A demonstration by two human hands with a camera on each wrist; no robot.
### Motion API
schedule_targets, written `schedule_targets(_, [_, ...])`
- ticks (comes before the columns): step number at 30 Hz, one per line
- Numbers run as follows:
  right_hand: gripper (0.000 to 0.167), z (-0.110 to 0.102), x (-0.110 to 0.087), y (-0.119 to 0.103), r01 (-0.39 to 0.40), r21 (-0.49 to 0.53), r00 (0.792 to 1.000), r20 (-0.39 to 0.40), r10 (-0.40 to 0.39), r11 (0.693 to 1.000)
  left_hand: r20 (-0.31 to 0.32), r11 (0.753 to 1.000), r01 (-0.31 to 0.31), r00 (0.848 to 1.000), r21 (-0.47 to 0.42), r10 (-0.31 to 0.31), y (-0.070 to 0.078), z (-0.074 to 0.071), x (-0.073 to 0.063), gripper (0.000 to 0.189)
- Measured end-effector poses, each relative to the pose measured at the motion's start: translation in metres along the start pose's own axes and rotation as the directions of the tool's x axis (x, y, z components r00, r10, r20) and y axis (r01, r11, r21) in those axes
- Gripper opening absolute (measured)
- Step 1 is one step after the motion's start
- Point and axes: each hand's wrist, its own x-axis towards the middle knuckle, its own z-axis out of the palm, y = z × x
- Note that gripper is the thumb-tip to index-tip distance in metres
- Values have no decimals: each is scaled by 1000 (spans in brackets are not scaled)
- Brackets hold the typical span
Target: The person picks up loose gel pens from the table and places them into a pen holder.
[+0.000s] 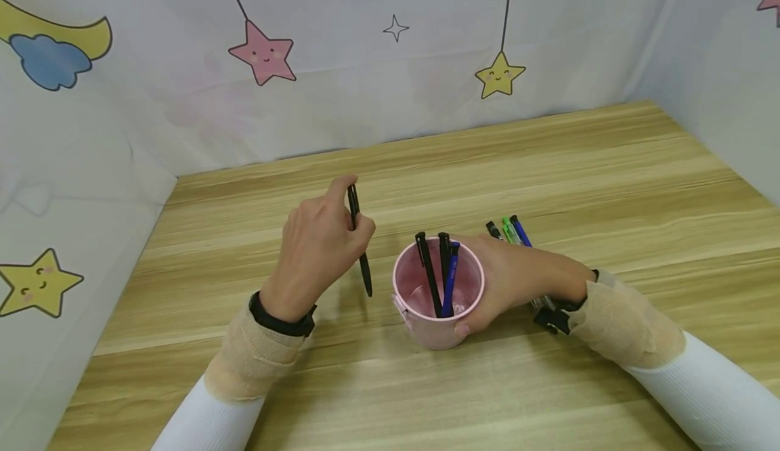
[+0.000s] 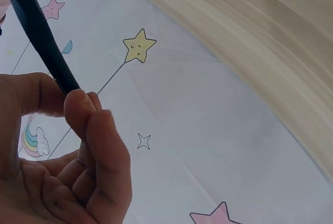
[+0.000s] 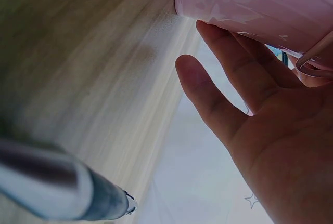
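Pinching and gripping: items on the table [image 1: 365, 397]

Far left, I log a yellow star [image 1: 39, 283], printed on the white wall cloth [image 1: 116, 221]. Next, the left hand [image 1: 319, 238]: thumb and fingers pinch a black pen [image 1: 364, 265], slanted point-down beside the bucket. I cannot tell whether its tip meets the wood. Then the pink bucket [image 1: 435, 334], upright, containing two more black pens and one blue pen [image 1: 450, 283], all leaning. Right hand [image 1: 506, 275]: grips the bucket, thumb on the near side, other fingers around the far side, one spread away from it. Behind that hand I count a dark-ended pen [image 1: 493, 230], a green pen [image 1: 509, 228] and a second blue pen [image 1: 521, 231], partly hidden.
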Motion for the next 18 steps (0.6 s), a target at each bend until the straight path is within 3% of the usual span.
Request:
schedule_targets(10, [84, -1, -1, 1, 1, -5, 1000, 4, -1, 1000, -82, 997, -43, 996, -57, 38, 2, 1, 2, 50])
schedule_targets(18, [84, -3, -1, 2, -2, -5, 1000, 3, 2, 1000, -107, 992, -41, 994, -116, 29, 6, -1, 4, 51])
